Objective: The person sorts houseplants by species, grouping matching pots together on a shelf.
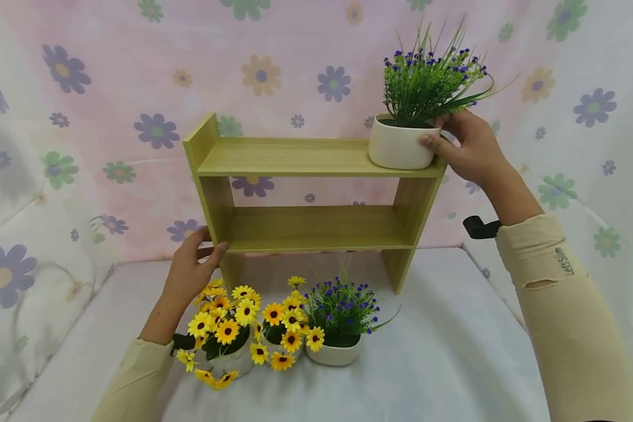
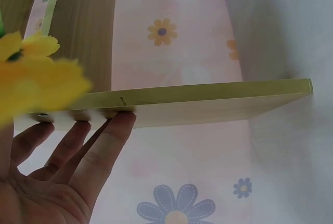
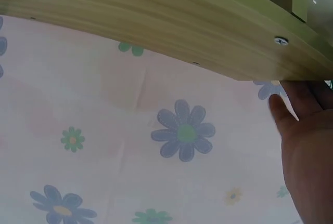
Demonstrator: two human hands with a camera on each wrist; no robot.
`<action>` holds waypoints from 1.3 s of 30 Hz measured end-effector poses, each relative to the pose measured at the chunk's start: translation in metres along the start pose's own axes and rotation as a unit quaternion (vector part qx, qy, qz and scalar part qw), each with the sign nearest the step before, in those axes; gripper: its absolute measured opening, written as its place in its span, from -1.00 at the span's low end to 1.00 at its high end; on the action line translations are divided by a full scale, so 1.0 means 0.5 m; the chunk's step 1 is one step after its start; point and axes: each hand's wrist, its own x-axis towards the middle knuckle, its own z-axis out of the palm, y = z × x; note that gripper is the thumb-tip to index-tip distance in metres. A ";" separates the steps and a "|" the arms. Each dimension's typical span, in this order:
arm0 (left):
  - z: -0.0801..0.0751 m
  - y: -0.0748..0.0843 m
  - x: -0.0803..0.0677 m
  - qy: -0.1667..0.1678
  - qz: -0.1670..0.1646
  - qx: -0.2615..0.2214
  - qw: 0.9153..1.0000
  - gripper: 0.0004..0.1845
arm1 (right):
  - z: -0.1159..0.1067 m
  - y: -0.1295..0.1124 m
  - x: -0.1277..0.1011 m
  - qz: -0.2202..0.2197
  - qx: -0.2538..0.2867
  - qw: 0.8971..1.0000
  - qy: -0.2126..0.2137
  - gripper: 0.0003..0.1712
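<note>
In the head view, my right hand grips the right end of a white oval pot, thumb across its front and fingers behind. Green grass and small purple flowers fill this pot, which stands at the right end of the top board of a two-tier wooden shelf. My left hand holds the shelf's left side panel low down. Its thumb lies at the front edge; in the left wrist view, the fingertips press the panel's outer face. The right wrist view shows part of the right hand beside the shelf's side.
Before the shelf, on a white-covered table, are two pots of yellow flowers and another purple-flowered pot. The left forearm passes close beside the yellow flowers. A flower-print cloth hangs behind.
</note>
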 end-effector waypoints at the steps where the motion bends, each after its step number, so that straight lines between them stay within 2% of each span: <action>1: 0.001 0.000 0.000 0.000 0.000 0.001 1.000 -0.40 | 0.001 0.002 -0.002 0.003 0.002 1.000 0.003 -0.71; 10: 0.002 0.002 -0.002 0.002 -0.003 0.007 1.000 -0.39 | 0.015 0.010 -0.015 0.023 0.024 0.999 0.016 -0.70; 15: 0.002 0.002 -0.002 0.003 -0.002 0.010 1.000 -0.39 | 0.021 0.006 -0.021 0.000 0.037 0.999 0.029 -0.65; 20: 0.002 0.004 -0.002 0.005 -0.002 0.013 1.000 -0.38 | 0.029 0.001 -0.041 -0.032 0.017 0.998 0.046 -0.45; 25: 0.001 0.006 -0.004 0.005 -0.002 0.017 1.000 -0.37 | 0.037 0.004 -0.080 -0.055 -0.008 0.996 0.066 -0.24; 32: -0.002 0.005 0.003 0.007 0.001 0.013 1.000 -0.38 | 0.055 -0.030 -0.163 -0.141 -0.016 0.984 0.106 -0.22; 37: 0.002 0.000 0.002 0.007 -0.001 0.018 1.000 -0.37 | 0.067 -0.025 -0.207 -0.167 -0.025 0.976 0.136 -0.17; 39: 0.004 -0.001 -0.001 0.008 -0.003 0.017 1.000 -0.37 | 0.075 -0.019 -0.223 -0.172 -0.011 0.975 0.143 -0.16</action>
